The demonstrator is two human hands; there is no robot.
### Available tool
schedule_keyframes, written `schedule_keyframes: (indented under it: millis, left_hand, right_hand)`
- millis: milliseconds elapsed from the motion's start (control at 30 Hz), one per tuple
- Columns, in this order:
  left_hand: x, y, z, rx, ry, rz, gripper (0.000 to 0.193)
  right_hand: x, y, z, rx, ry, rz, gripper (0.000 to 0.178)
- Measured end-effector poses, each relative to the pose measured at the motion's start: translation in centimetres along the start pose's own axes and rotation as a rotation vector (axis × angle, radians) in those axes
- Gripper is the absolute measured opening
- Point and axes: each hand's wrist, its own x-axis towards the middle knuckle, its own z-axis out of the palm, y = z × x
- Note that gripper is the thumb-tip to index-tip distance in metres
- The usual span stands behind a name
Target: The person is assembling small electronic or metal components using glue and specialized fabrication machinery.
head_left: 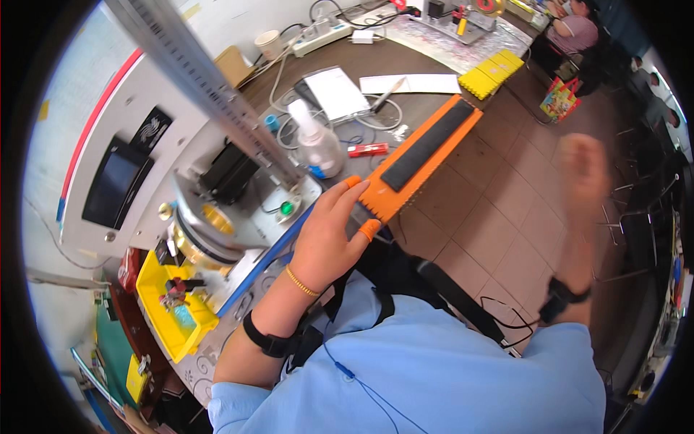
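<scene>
My left hand (332,228) grips the near end of a long orange plate (374,197), its thumb and fingers spread across to opposite edges. Orange finger cots cover the thumb tip and one fingertip. The plate has finely notched edges and a black strip (426,145) along its middle. It slants away to the far right, over the table edge. Out to the right, above the tiled floor, my right hand (584,170) is raised and smeared by motion. It is well apart from the plate, and its fingers cannot be made out.
Left of my hand stands a machine with a metal column (210,79) and screen (117,181). A yellow bin (177,340) sits below it. A clear spray bottle (320,148), red box (368,150), cables and a yellow notched plate (491,74) lie beyond. A person (575,32) sits far right.
</scene>
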Motion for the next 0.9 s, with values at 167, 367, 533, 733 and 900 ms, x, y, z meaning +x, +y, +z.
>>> schedule_keyframes:
  millis: [167,367,533,733,900]
  left_hand:
    - [2.3,-0.5,4.3,0.046,-0.129,0.063,0.074]
    - [2.4,-0.7,5.0,0.217,-0.202,0.029,0.071]
    - [3.2,-0.3,4.9,0.193,-0.213,-0.008,0.067]
    - [3.3,-0.1,4.9,0.2,-0.176,-0.009,0.067]
    - [3.8,0.6,4.9,0.196,-0.179,-0.032,0.077]
  right_hand:
    - [-3.0,7.2,14.9,0.321,-0.266,0.399,0.016]
    - [-2.2,8.5,18.9,0.261,-0.284,0.418,0.016]
    - [-2.2,8.8,19.6,0.227,-0.288,0.446,0.016]
    - [-1.8,7.8,19.6,0.184,-0.299,0.422,0.014]
    - [-2.5,9.1,19.7,0.059,-0.298,0.24,0.014]
